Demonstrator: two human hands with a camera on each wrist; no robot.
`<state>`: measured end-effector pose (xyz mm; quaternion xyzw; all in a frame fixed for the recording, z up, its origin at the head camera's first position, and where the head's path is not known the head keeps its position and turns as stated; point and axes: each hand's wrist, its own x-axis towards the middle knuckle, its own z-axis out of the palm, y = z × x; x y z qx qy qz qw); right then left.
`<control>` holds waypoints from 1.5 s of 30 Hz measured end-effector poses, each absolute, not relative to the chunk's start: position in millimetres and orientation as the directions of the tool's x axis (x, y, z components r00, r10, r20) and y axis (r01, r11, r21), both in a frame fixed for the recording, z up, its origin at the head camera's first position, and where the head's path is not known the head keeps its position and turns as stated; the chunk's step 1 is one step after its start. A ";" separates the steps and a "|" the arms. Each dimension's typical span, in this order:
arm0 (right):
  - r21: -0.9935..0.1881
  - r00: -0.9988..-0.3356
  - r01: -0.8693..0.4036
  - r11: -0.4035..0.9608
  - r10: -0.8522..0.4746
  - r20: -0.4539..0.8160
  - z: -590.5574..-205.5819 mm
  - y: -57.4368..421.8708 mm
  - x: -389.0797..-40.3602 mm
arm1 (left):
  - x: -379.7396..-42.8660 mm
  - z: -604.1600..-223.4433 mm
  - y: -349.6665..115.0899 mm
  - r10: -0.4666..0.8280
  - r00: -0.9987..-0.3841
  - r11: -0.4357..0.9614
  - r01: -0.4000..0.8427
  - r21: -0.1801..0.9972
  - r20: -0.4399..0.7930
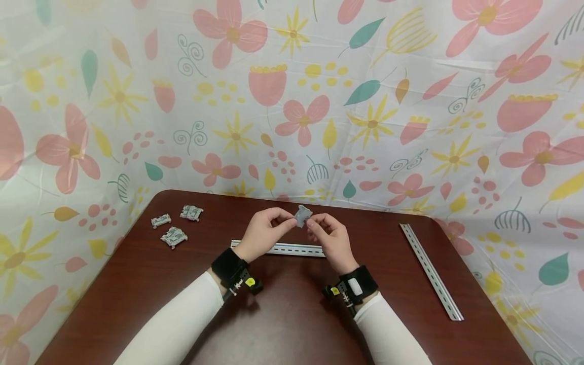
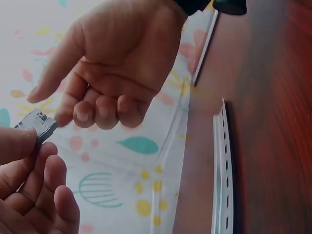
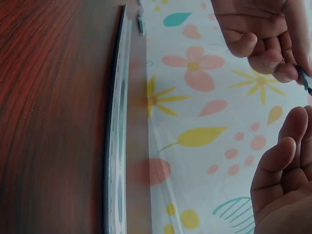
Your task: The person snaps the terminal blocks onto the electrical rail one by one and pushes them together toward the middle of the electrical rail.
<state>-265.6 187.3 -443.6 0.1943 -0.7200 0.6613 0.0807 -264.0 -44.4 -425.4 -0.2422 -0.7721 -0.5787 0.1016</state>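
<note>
My left hand [image 1: 265,232] pinches a grey terminal block [image 1: 302,215] between thumb and fingers, raised above the far part of the table. In the left wrist view the block [image 2: 41,126] shows its narrow edge, with the left thumb [image 2: 18,144] pressed on it. Facing it is my right hand [image 1: 334,238], its thumb and index finger apart on either side of the block's near end, the index fingertip [image 2: 63,118] right at its edge. The right hand's other fingers are loosely bent. Most of the block lies out of the right wrist view.
Behind the forearms, a slotted metal DIN rail [image 1: 296,249] lies across the table [image 1: 274,324]. A second rail [image 1: 431,271] lies slantwise at the right. More grey terminal blocks [image 1: 174,237] sit at the far left. A flower-patterned cloth [image 1: 292,101] hangs behind the table.
</note>
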 end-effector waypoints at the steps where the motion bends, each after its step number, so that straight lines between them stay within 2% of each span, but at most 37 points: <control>1: -0.921 -0.912 -0.386 0.050 -0.171 0.373 -443.5 187.1 -265.3 | -263.9 -425.7 -43.9 0.259 -0.868 0.198 0.477 0.856 0.424; 7: -0.920 -0.911 -0.389 0.046 -0.166 0.377 -442.9 185.7 -264.4 | -262.2 -426.8 -41.6 0.277 -0.899 0.105 0.380 0.919 0.340; 13: -0.898 -0.897 -0.428 0.103 -0.171 0.408 -442.9 185.9 -265.4 | -262.6 -429.0 -38.2 0.295 -0.896 0.077 0.367 0.927 0.330; 21: -0.865 -0.883 -0.464 0.190 -0.180 0.434 -444.5 186.4 -267.7 | -264.0 -431.4 -36.7 0.322 -0.890 0.105 0.374 0.922 0.324; 30: -0.877 -0.897 -0.437 0.200 -0.172 0.408 -443.8 185.8 -266.9 | -265.9 -434.3 -37.4 0.344 -0.888 0.128 0.366 0.922 0.305; 37: -0.860 -0.884 -0.464 0.213 -0.175 0.434 -443.5 185.6 -266.9 | -270.7 -434.1 -45.7 0.422 -0.869 0.192 0.363 0.912 0.257; 45: -0.868 -0.894 -0.445 0.221 -0.161 0.418 -445.6 187.8 -266.8 | -290.4 -441.5 -69.2 0.522 -0.834 0.404 0.424 0.810 0.176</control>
